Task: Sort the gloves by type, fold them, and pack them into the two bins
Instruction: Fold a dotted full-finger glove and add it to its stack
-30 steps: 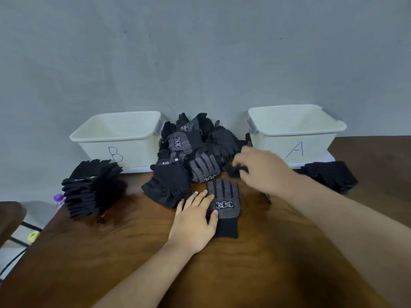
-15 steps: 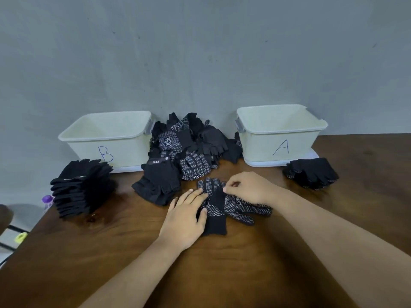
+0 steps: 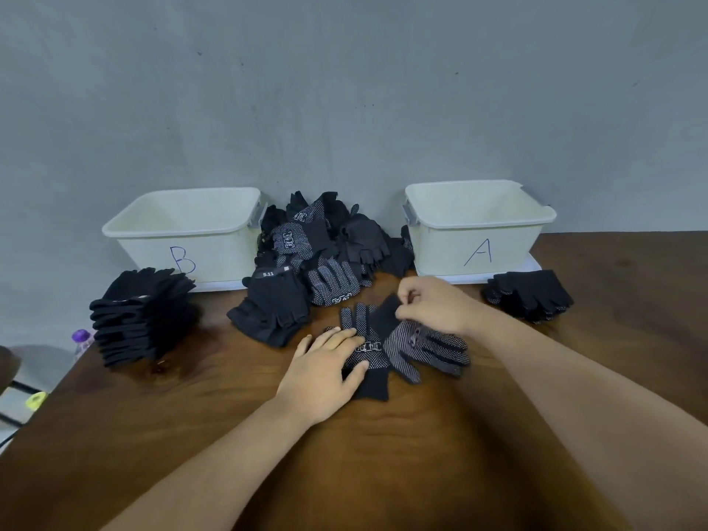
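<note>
- Right now the left hand (image 3: 325, 371) lies flat on a dotted glove (image 3: 358, 325) spread on the wooden table (image 3: 383, 461). Its fingers are straight and close together, and the thumb rests near the glove's cuff.
- That dotted glove lies palm up, its fingers pointing away from the person toward the back wall and its printed label showing beside the left hand.
- The right hand (image 3: 435, 304) has curled fingers and pinches the dark cuff of a second glove (image 3: 425, 348) between thumb and fingertips.
- The second glove, also dotted, lies across the first at an angle, with its fingers spread out to the right and touching the table.
- Just behind both hands is a loose pile of gloves (image 3: 325, 251), black and mixed in type, heaped against the wall between the two bins.
- At the front of the pile lies a fingerless glove (image 3: 274, 304) with a small white label.
- Bin B (image 3: 184, 228) stands at the left of the pile, and bin A (image 3: 479, 224) at the right. Both are pale plastic with the letter drawn on the front.
- A tall stack of folded gloves (image 3: 141, 316) sits in front of bin B, near the table's left edge.
- A lower stack of gloves (image 3: 528, 295) lies in front of bin A, to the right of the right hand.
- Past the table's left edge a bottle with a purple cap (image 3: 81, 337) shows.
</note>
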